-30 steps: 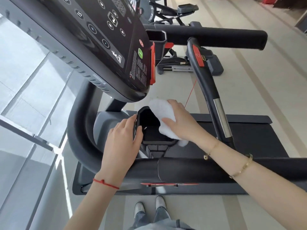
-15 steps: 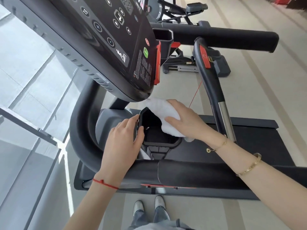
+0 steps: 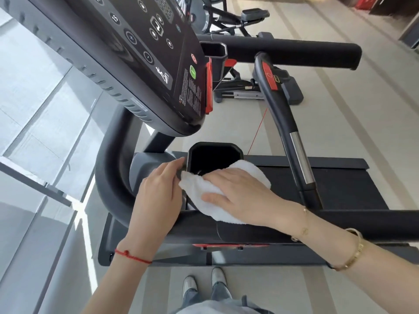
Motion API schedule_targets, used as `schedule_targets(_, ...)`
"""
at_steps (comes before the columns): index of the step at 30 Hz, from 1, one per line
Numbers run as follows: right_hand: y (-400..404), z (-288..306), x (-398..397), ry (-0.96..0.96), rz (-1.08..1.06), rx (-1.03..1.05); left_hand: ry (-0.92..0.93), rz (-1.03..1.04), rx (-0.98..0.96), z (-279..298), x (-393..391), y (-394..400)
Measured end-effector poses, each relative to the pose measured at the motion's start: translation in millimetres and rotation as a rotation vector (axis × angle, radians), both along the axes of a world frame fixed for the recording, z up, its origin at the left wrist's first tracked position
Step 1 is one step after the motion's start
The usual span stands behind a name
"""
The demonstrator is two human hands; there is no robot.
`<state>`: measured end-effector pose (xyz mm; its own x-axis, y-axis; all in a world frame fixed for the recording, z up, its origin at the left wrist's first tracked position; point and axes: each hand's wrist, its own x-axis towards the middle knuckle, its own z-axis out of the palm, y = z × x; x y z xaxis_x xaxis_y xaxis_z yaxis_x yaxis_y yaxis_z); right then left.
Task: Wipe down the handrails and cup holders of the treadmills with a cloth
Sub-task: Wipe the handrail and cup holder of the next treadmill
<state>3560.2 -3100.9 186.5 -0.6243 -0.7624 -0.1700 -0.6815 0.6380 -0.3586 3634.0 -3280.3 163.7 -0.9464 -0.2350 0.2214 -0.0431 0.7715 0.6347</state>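
A treadmill's black control console (image 3: 136, 53) fills the upper left of the frame, above a grey handrail (image 3: 108, 177) curving down at centre left. At centre, the right hand (image 3: 240, 193) presses a white cloth (image 3: 210, 200) flat, fingers extended, over the near rim of the black cup holder (image 3: 215, 155). The left hand (image 3: 158, 193) steadies the holder's left edge, fingertips curled against it. The loose cloth corner by the left fingers could slip into the holder. A red safety cord (image 3: 258, 132) hangs at centre right; a wide sweep could snag it.
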Motion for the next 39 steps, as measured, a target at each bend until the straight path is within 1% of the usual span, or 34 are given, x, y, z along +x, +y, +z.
schedule_targets(2,-16,0,1,0.03,-0.036,0.047,0.016,-0.001,0.004,-1,5,0)
schedule_targets(4,-18,0,-1,0.017,-0.028,0.033,0.02,-0.002,0.008,-2,9,1)
schedule_targets(7,11,3,-9,0.055,0.077,0.025,0.022,0.0,-0.003,-4,11,3)
schedule_targets(9,36,7,-17,0.024,0.13,0.007,0.015,0.014,-0.013,-4,10,3)
schedule_targets(11,44,8,-21,0.021,0.151,-0.01,0.007,0.02,-0.023,-3,10,4)
schedule_targets(14,17,3,-21,0.15,0.128,0.039,-0.007,0.011,-0.035,-2,10,6)
schedule_targets(15,5,1,-19,0.16,0.117,0.039,-0.01,0.011,-0.036,-2,9,7)
schedule_targets(18,-4,-5,-16,0.104,0.074,-0.043,-0.017,0.031,-0.037,-2,8,9)
schedule_targets(20,13,-7,-16,0.112,0.079,-0.096,-0.016,0.047,-0.032,-1,7,9)
schedule_targets(23,43,-8,-22,0.043,0.117,-0.205,0.0,0.059,-0.009,1,2,10)
schedule_targets(24,48,-9,-23,0.046,0.121,-0.247,0.011,0.059,-0.005,2,0,11)
schedule_targets(26,50,-15,-25,0.052,0.029,-0.362,0.024,0.058,-0.008,3,-6,12)
schedule_targets(28,43,-15,-33,0.052,-0.161,-0.513,0.017,0.065,-0.033,3,-12,13)
schedule_targets(30,32,-10,-47,0.15,-0.287,-0.605,-0.003,0.08,-0.063,0,-18,14)
schedule_targets(31,25,-7,-55,0.186,-0.304,-0.612,-0.015,0.089,-0.077,-1,-20,15)
schedule_targets(33,7,-4,-68,0.174,-0.236,-0.534,-0.034,0.094,-0.087,-3,-24,17)
schedule_targets(35,-15,-8,-77,0.15,-0.125,-0.342,-0.051,0.084,-0.08,-6,-26,18)
schedule_targets(37,-29,-12,-84,0.178,-0.07,-0.178,-0.067,0.08,-0.081,-7,-27,19)
schedule_targets(39,-25,-13,-88,0.144,-0.062,-0.16,-0.068,0.077,-0.072,-7,-26,19)
